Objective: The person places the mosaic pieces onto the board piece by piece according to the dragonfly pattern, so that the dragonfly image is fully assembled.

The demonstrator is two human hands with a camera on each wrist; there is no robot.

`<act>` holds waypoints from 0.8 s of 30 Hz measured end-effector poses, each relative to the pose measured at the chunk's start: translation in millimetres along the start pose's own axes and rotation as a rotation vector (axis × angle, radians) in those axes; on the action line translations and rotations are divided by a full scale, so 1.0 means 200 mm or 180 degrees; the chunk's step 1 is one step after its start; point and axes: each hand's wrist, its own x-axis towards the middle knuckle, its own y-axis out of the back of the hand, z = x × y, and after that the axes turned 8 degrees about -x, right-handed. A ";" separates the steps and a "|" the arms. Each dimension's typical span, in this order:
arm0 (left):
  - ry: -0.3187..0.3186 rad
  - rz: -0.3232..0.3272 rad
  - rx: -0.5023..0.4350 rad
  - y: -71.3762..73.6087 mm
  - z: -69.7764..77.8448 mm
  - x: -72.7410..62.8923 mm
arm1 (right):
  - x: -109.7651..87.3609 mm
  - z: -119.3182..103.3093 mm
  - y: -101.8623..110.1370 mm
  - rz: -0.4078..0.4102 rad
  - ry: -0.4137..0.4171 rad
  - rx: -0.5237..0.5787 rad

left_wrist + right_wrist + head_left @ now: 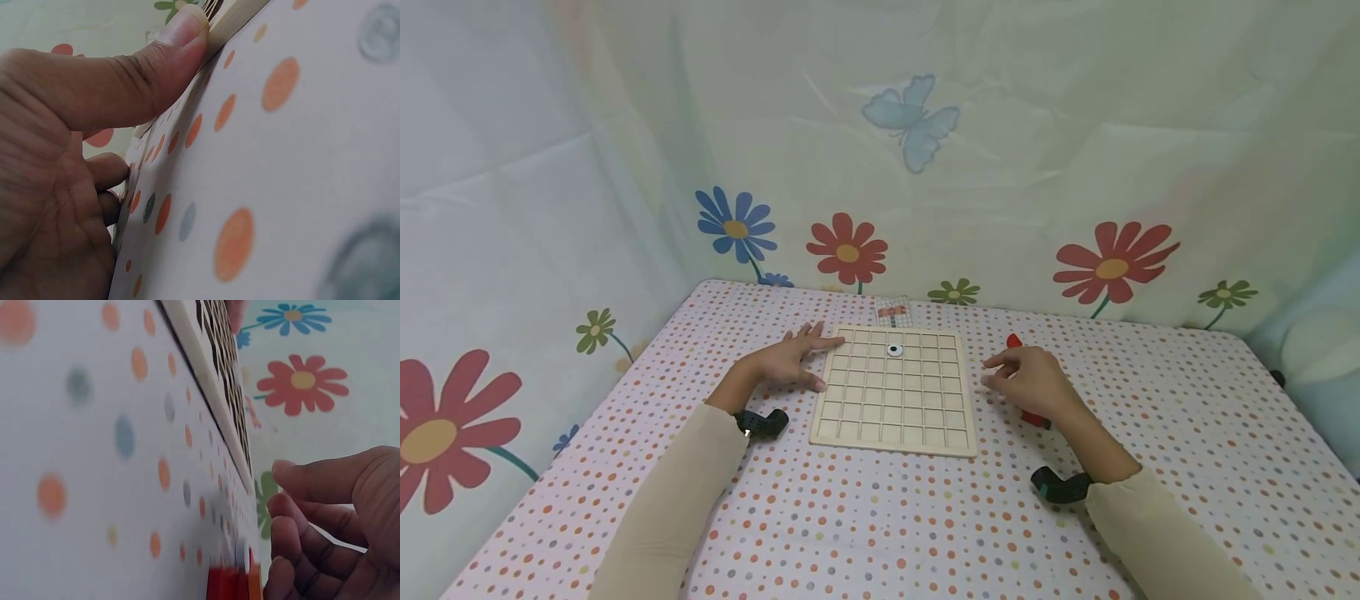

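Observation:
A square light-wood board (891, 450) with a grid of shallow cells lies on the table. One white round piece with a black centre (894, 351) sits in an upper cell. At the board's left side is my left hand (784, 360), fingers spread; its thumb (181, 50) rests against the board's edge and the index fingertip reaches the upper left corner. My right hand (1033, 383) hovers beyond the right edge, fingers loosely bent, nothing between thumb and fingertips. Red blocks (222, 584) lie beneath it, partly hidden by the hand.
Behind the board's far edge lies a small printed grid card (893, 312) with a red flower picture. A dotted cloth (865, 533) covers the table. A flowered fabric backdrop (1000, 192) rises along the back and left.

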 end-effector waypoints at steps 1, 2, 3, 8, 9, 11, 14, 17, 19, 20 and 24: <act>-0.0004 0.0004 -0.0001 0.00 0.00 0.00 | -0.01 0.02 0.01 0.0012 -0.0031 -0.0058; -0.0008 0.0006 -0.0003 0.00 0.00 0.00 | -0.01 0.03 0.01 0.0022 -0.0066 -0.0101; -0.0005 0.0002 -0.0011 0.00 0.00 0.00 | -0.01 0.05 0.02 0.0027 -0.0101 -0.0132; -0.0002 0.0002 -0.0045 0.00 0.00 0.00 | -0.01 0.09 0.03 0.0026 -0.0284 -0.0249; -0.0007 0.0007 -0.0042 0.00 0.00 0.00 | 0.00 0.10 0.03 0.0029 -0.0301 -0.0274; -0.0016 0.0017 -0.0023 0.00 0.00 0.00 | 0.00 0.11 0.03 0.0035 -0.0339 -0.0324; -0.0021 0.0018 -0.0019 0.00 -0.01 0.00 | -0.01 0.11 0.03 0.0040 -0.0378 -0.0415; -0.0022 0.0009 -0.0034 0.00 0.00 0.00 | -0.01 0.12 0.03 0.0025 -0.0436 -0.0498; -0.0024 0.0001 -0.0043 0.00 0.00 -0.01 | -0.01 0.12 0.03 0.0001 -0.0457 -0.0559; -0.0024 0.0000 -0.0047 0.00 0.00 -0.01 | 0.00 0.12 0.02 -0.0016 -0.0453 -0.0591; -0.0016 -0.0008 -0.0034 0.00 0.00 -0.01 | 0.01 0.12 0.00 -0.0070 -0.0410 -0.0693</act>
